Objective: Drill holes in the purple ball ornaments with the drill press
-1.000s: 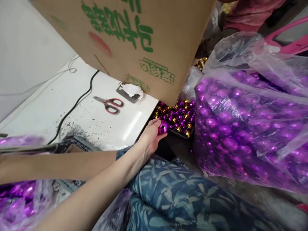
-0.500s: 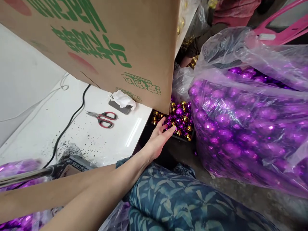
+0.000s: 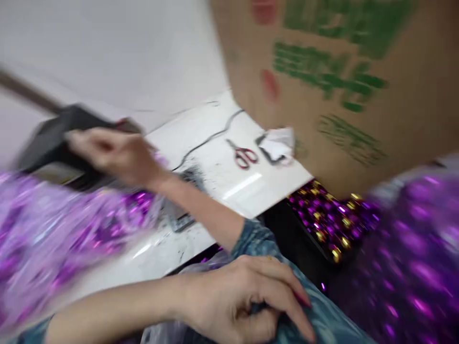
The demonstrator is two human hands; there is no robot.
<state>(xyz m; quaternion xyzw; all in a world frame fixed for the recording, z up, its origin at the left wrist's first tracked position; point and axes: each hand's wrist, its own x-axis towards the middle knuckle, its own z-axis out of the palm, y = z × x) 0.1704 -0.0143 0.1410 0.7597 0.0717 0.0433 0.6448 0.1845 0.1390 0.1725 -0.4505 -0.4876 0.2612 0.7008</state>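
My left hand (image 3: 251, 298) reaches in from the lower left, palm down, over blue patterned cloth (image 3: 333, 313). Its fingers are loosely bent and apart, with nothing visible in them. Above it my right arm crosses to the left. There my right hand (image 3: 116, 155), smeared by motion, has its fingers curled together in front of a dark grey device (image 3: 60, 136) with a bar; what they hold, if anything, is hidden. Below that hand lies a clear bag (image 3: 82, 229) of shiny purple pieces. Red-handled scissors (image 3: 245, 157) rest on the white table (image 3: 247, 186).
A big cardboard box (image 3: 344, 95) with green print stands at the table's right. White crumpled paper (image 3: 278, 143) lies on a dark flat object. A black cable (image 3: 211, 138) crosses the table. Lower right are a black tray of purple and gold baubles (image 3: 333, 220) and a purple bag (image 3: 412, 258).
The view has swung left, bringing my right hand and the dark device into sight. My left hand has gone from beside the bauble tray to over the patterned cloth.
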